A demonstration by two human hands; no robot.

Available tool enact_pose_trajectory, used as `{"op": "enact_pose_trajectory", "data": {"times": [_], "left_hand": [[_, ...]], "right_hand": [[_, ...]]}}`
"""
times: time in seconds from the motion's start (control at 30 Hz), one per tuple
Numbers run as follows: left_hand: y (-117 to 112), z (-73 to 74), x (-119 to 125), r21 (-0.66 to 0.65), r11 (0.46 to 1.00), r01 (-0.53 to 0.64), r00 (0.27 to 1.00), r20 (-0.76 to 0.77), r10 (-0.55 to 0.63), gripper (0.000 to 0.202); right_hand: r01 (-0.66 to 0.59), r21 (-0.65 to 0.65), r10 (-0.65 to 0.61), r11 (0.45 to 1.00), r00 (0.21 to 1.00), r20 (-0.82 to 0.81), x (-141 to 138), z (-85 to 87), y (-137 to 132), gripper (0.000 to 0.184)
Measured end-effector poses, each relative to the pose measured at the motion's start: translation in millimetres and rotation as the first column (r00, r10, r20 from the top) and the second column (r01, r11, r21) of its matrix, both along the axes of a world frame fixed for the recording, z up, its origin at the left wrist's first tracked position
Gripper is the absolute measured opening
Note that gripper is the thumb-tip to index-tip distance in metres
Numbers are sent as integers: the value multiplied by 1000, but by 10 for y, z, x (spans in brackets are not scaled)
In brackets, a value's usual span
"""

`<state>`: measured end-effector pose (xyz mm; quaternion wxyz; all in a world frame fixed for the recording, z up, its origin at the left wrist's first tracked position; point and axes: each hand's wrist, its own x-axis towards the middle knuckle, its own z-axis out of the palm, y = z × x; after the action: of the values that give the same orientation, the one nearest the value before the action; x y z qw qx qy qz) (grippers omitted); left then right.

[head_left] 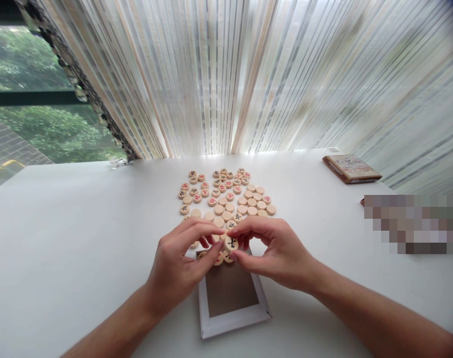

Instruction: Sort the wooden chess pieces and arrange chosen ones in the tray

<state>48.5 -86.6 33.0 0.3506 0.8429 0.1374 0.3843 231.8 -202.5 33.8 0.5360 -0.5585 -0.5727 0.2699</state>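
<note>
Between my two hands is a round wooden Chinese chess piece (231, 243) with a black character. My right hand (276, 248) pinches it from the right with thumb and fingers. My left hand (183, 253) closes on it from the left, thumb and index finger at its edge. Just below the hands lies an open box tray (235, 327) with white walls and a brown bottom. A few pieces (219, 259) sit at its far end, partly covered by my fingers. Beyond the hands, many loose pieces (222, 188) spread over the table, some showing red or black characters, others blank.
The white table (99, 248) reaches back to a striped curtain (196, 74). A flat brown-edged box (351, 168) lies at the back right. Nearer, a pixelated patch hides most of another thing at the right. A window (32, 79) is at the left.
</note>
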Motion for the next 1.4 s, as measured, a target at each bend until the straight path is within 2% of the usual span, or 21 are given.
{"op": "enact_pose_trajectory", "data": {"times": [0.17, 0.47, 0.9, 1.17, 1.4], "left_hand": [[58, -60, -18, -91, 990, -111, 994, -34, 108, 17], [146, -123, 15, -135, 977, -165, 986, -42, 161, 13], [126, -140, 16, -121, 982, -143, 989, -41, 139, 14], [125, -153, 12, -145, 980, -133, 990, -55, 126, 13], [130, -164, 3, -150, 979, -135, 990, -65, 127, 13]], "right_hand": [[31, 26, -36, 999, 968, 248, 112, 34, 12, 17], [-95, -65, 115, 993, 874, 473, 128, 31, 1, 15], [-130, -66, 144, 989, 807, 573, 86, 0, 17, 9], [-155, -65, 164, 986, 804, 572, 97, -18, 19, 11], [-158, -66, 167, 985, 801, 575, 132, 46, 20, 8]]}}
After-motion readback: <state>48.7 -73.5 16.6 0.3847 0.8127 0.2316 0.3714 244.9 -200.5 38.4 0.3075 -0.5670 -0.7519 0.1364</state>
